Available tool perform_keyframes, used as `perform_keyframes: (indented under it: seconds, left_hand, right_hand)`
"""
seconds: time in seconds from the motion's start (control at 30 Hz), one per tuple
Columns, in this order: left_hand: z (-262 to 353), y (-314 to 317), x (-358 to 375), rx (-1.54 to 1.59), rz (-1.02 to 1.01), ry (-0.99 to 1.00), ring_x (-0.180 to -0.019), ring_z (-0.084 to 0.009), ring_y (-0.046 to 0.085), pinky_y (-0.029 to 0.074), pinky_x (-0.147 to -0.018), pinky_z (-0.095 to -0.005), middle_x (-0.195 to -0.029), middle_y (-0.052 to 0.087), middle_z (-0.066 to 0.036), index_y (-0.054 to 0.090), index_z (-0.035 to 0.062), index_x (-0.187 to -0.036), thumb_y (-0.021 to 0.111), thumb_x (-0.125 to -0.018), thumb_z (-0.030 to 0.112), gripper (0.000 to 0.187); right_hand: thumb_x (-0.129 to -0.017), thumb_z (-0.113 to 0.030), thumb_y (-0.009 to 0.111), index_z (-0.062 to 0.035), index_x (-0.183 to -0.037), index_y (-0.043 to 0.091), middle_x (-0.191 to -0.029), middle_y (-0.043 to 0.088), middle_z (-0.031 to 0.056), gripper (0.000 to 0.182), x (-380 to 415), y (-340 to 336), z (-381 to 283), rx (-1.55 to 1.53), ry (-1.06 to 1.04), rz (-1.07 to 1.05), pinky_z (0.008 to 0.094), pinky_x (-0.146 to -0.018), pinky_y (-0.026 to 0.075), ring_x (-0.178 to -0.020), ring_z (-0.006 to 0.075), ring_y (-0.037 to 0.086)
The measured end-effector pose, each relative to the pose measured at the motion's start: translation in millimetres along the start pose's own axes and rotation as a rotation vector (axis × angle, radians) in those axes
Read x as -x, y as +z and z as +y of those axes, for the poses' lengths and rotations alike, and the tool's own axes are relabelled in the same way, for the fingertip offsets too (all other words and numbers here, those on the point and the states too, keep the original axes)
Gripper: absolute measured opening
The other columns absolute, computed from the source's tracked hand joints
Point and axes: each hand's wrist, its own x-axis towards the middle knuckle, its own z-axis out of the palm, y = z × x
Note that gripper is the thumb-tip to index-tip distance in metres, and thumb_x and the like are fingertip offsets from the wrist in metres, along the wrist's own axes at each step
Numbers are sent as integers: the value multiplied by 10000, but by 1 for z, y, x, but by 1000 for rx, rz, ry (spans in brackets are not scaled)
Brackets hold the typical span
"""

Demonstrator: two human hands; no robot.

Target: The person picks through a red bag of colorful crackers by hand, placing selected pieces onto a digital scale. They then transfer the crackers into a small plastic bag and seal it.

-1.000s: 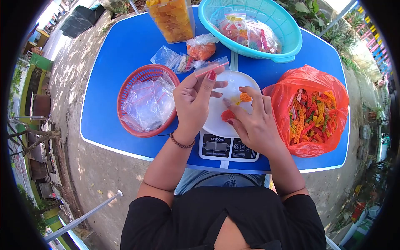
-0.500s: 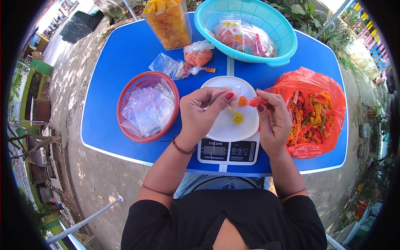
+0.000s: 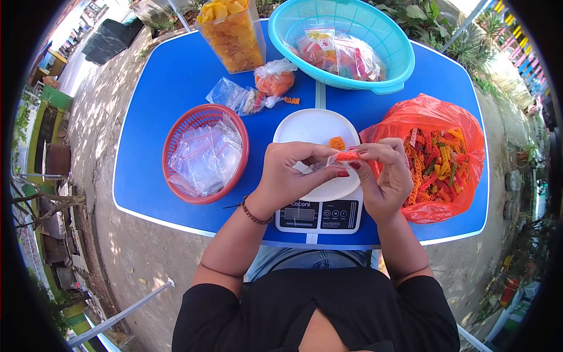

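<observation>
Over the white pan of a kitchen scale, my left hand pinches a small clear zip bag near its opening. A red-orange lattice snack piece is between the fingertips of my right hand, right at the bag's mouth. Both hands' fingertips almost meet there. Behind them an orange snack piece lies on the pan. The lower part of the bag is mostly hidden by my hands.
A red basket of clear bags stands left. At right sits an open red plastic bag of colourful snack pieces. Farther back are a tub of yellow chips, a knotted bag and a turquoise basket holding filled packets.
My right hand has moved left with the red-orange piece to the bag's mouth. My left hand has lowered and tilted the bag; the yellow round piece is out of sight.
</observation>
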Motion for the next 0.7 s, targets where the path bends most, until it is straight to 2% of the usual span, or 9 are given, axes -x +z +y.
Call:
perform_keyframes:
  seconds: [0.07, 0.17, 0.27, 0.37, 0.5, 0.53, 0.6, 0.7]
  left_hand:
    - [-1, 0, -1, -2, -8, -12, -779, -102, 737, 574, -702, -231, -921, 796, -98, 802, 10, -1025, 886, -793, 103, 264]
    - [-5, 3, 0, 24, -2, 7, -799, -119, 748, 588, -723, -245, -945, 796, -107, 798, 12, -1051, 871, -811, 104, 267]
    - [-6, 1, 0, 32, -10, 23, -820, -131, 752, 595, -739, -252, -977, 793, -119, 785, 5, -1086, 846, -843, 102, 269]
    - [-6, 3, -2, 133, 64, 15, -862, -146, 760, 595, -760, -263, -995, 788, -118, 759, -2, -1122, 791, -905, 104, 243]
    - [-11, -2, 0, 367, 182, -103, -915, -180, 764, 606, -704, -268, -1041, 770, -139, 671, -12, -1193, 693, -995, 131, 245]
    - [-4, -5, 0, 405, 203, -193, -929, -203, 770, 618, -690, -281, -1034, 766, -148, 647, -11, -1192, 628, -1040, 175, 241]
    - [-10, -8, -1, 562, 233, -183, -926, -195, 769, 605, -722, -265, -1047, 765, -147, 651, -3, -1194, 635, -1042, 191, 247]
    - [-12, -8, -4, 707, 275, -178, -918, -191, 769, 600, -725, -251, -1064, 765, -151, 652, 0, -1204, 620, -1053, 206, 258]
  right_hand:
    - [-847, -14, 772, -29, -1016, 721, -1000, 720, 95, 177, -3, -2, 2, 47, -47, -35, 337, -820, 483, -928, 235, 585]
    - [-882, -67, 735, -31, -1041, 735, -1059, 691, 105, 163, -7, -5, -6, 147, 0, -160, 354, -821, 470, -976, 240, 575]
    - [-892, -88, 716, -34, -1061, 743, -1094, 665, 106, 180, -4, -2, -2, 85, 36, -173, 366, -815, 463, -988, 240, 567]
    - [-867, -68, 721, -38, -1018, 741, -1054, 673, 107, 156, -7, 8, -8, -49, 84, 47, 368, -797, 461, -925, 254, 572]
    - [-817, -90, 755, -41, -940, 712, -966, 655, 103, 140, -5, -1, 1, 309, 50, -185, 377, -769, 475, -869, 282, 569]
    - [-803, -97, 766, -44, -921, 704, -946, 648, 102, 144, -5, 1, -1, 358, 39, -238, 381, -765, 478, -862, 287, 568]
    - [-759, -127, 807, -53, -896, 685, -899, 623, 90, 197, -5, 5, -7, 473, 52, -339, 394, -757, 481, -853, 291, 566]
    - [-758, -128, 809, -49, -907, 678, -904, 624, 83, 214, -6, 8, -8, 509, 55, -402, 393, -757, 483, -853, 296, 562]
